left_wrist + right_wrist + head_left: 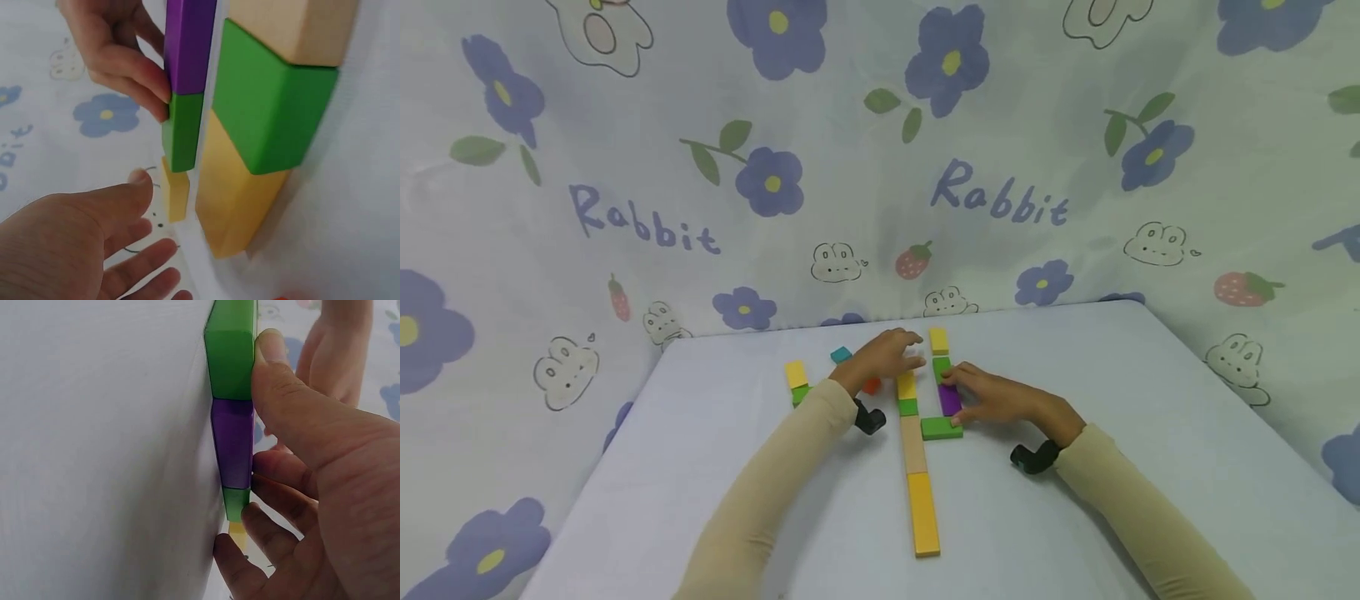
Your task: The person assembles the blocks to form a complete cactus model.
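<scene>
My left hand, fingers spread, hovers over the far end of the middle column, close to a yellow block. Below that block follow a small green block, a tan block and a long orange-yellow block. To the right, my right hand touches a second row. Its thumb rests on a crosswise green block, while its fingertips lie along the purple block and the smaller green block. A yellow block stands at that row's far end, a little apart.
Left of my left hand are a blue block, a red-orange block partly hidden by it, and a yellow block beside a green one. A patterned curtain hangs behind the white table.
</scene>
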Demonstrator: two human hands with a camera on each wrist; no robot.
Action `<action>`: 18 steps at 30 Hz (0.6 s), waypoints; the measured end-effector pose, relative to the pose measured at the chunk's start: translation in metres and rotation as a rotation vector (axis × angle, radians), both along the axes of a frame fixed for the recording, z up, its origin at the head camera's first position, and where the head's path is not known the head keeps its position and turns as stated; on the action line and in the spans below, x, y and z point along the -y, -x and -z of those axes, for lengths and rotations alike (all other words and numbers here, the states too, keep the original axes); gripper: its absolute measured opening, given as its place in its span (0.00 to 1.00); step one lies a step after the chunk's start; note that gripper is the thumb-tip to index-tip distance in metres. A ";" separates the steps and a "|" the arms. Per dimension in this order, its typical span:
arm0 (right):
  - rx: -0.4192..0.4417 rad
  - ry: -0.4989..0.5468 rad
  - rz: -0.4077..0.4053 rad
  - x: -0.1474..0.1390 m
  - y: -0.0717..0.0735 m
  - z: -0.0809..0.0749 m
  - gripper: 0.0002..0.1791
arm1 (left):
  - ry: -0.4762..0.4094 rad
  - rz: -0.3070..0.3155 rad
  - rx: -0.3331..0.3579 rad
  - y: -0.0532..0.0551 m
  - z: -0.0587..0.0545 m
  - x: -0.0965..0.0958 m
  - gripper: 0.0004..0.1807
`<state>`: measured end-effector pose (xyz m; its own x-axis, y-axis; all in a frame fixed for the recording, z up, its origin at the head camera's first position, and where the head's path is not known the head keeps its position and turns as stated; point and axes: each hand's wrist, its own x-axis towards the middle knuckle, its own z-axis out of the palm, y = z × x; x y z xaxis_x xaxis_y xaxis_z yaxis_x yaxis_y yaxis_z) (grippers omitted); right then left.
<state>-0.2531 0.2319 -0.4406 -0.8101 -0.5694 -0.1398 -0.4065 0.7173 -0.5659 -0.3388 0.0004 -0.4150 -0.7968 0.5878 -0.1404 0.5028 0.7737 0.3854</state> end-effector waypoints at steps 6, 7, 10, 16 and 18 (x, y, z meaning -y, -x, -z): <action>0.037 0.016 0.031 0.001 0.001 0.002 0.41 | -0.009 -0.019 0.002 0.009 -0.001 -0.014 0.34; 0.036 0.016 0.030 0.001 0.001 0.002 0.40 | -0.003 -0.024 -0.003 0.010 -0.002 -0.016 0.34; 0.024 0.019 0.019 0.001 0.000 0.003 0.40 | 0.008 -0.027 -0.028 0.013 -0.002 -0.022 0.35; 0.007 0.034 -0.001 0.002 -0.003 0.001 0.40 | -0.012 0.018 -0.032 0.018 0.004 -0.030 0.23; 0.001 0.035 -0.007 0.001 -0.004 0.001 0.39 | -0.006 0.029 -0.025 0.018 0.005 -0.031 0.20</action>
<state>-0.2495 0.2307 -0.4414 -0.8057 -0.5798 -0.1207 -0.4110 0.6941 -0.5910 -0.3567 0.0319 -0.4197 -0.7824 0.6116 -0.1171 0.5349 0.7564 0.3766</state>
